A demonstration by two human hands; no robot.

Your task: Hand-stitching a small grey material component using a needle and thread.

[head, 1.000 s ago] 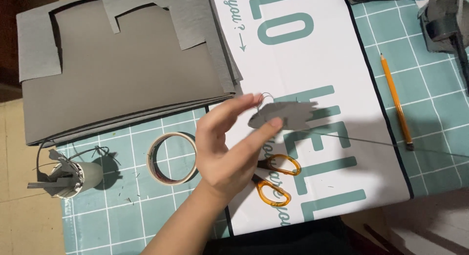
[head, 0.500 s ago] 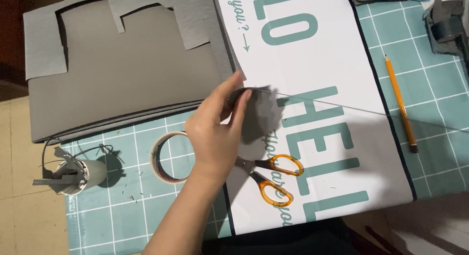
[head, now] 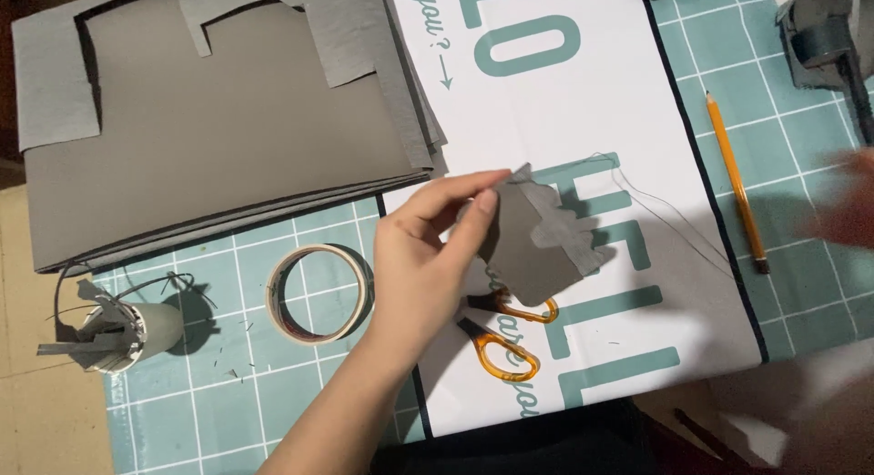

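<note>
Left hand (head: 421, 265) pinching a grey paper cutout (head: 537, 243) above orange-handled scissors (head: 501, 334), tape roll (head: 319, 293) just left, right hand (head: 847, 211) blurred at right edge, grip unreadable

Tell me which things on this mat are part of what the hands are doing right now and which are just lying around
In use:
left hand, fingers pinching the grey cutout
thin thread trailing from the cutout
right hand, blurred at the edge

Lying about:
scissors
tape roll
pencil
grey sheets
small cup of scraps
white banner
</note>
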